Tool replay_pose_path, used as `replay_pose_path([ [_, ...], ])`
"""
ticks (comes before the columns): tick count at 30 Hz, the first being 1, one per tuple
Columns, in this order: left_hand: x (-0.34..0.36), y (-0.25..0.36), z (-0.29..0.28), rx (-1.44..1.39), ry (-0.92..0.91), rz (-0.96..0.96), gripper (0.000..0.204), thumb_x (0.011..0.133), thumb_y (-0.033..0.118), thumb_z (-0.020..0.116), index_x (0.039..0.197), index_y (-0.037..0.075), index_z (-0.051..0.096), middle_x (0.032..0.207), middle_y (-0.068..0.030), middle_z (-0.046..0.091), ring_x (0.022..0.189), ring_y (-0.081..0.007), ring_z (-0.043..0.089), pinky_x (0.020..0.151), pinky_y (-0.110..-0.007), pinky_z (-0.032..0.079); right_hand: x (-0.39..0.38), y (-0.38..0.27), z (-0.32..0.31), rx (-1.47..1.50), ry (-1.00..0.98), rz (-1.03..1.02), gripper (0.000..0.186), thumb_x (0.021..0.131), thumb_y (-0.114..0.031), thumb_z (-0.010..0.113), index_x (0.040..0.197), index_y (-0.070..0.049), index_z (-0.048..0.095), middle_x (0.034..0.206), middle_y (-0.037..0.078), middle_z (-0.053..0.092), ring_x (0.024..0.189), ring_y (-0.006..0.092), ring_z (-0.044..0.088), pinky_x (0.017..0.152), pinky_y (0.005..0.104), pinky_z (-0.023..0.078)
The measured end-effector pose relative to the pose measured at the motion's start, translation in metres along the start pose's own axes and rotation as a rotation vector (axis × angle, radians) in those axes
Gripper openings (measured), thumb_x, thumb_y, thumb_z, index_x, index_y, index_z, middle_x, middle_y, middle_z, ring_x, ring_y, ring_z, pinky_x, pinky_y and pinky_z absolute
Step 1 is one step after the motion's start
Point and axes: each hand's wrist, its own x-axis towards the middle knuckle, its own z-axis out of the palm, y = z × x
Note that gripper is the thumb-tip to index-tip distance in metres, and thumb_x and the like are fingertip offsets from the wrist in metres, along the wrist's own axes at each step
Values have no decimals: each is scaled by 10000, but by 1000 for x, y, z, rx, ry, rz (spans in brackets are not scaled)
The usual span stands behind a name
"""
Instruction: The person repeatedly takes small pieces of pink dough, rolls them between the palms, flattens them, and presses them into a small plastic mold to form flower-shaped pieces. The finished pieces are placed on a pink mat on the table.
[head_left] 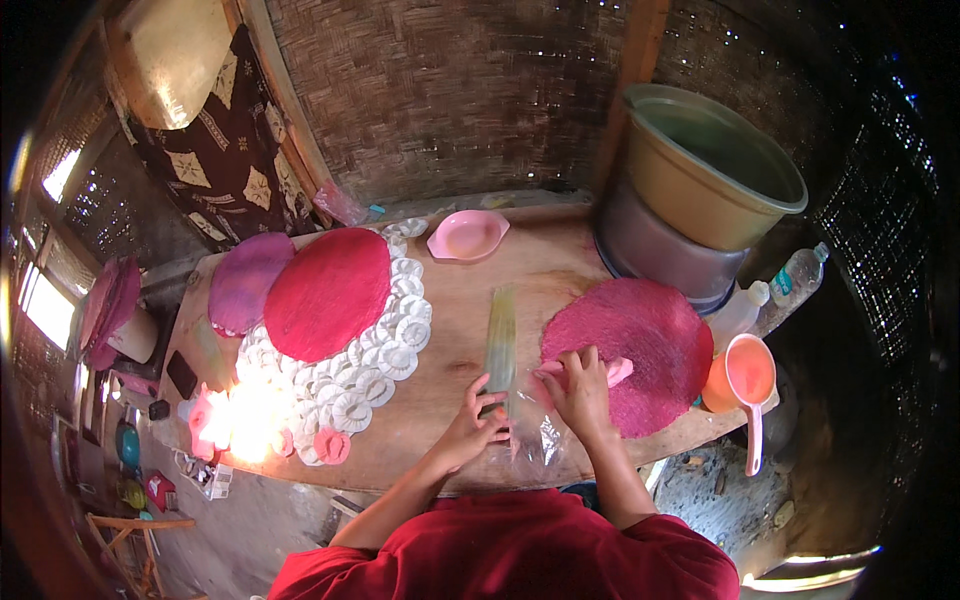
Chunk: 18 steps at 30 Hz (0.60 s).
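My left hand (470, 428) rests at the near end of a flat greenish strip (501, 335), its fingers apart and bent. What the strip is made of I cannot tell. Close by, a crinkled clear plastic sheet (540, 438) lies between my two hands. My right hand (582, 392) is closed on a soft pink piece (619, 372), which sticks out on both sides of the fingers and looks like dough. Beneath that hand lies a large round dark-pink mat (650, 340) on the wooden table (455, 345).
Many small white rounds (375, 385) spread on the left, partly under a red disc (330, 295) and a purple disc (245, 280). A pink dish (468, 236) sits at the back. Stacked basins (700, 215), an orange dipper (738, 378) and a bottle (800, 272) stand right.
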Motion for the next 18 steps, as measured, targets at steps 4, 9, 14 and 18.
replay_pose_path([
  [4,-5,11,-15,-334,47,-138,853,900,167,664,1476,111,37,1356,-213,396,1048,-270,606,870,-432,548,1,-6,7,-55,2,-88,297,742,-225,761,941,-75,598,865,129,534,818,333,532,669,441,413],
  [9,-5,-2,-30,434,11,61,673,893,170,665,1402,33,245,1185,-189,556,897,-283,657,811,-391,557,-1,-9,27,-8,-108,-30,308,764,-170,746,988,-38,581,930,171,509,847,342,525,707,415,427],
  [14,-6,13,-60,1383,169,190,553,818,132,712,1288,11,447,1189,-187,565,1004,-286,627,810,-374,509,20,1,22,290,134,191,145,907,-130,596,982,-8,576,911,162,489,824,314,510,749,371,427],
  [18,11,45,-51,786,277,468,513,894,308,646,1313,74,464,1361,-162,489,1221,-314,494,983,-465,423,31,-12,-1,598,-17,128,156,951,-143,552,1007,-7,605,951,122,517,925,240,524,823,320,431],
])
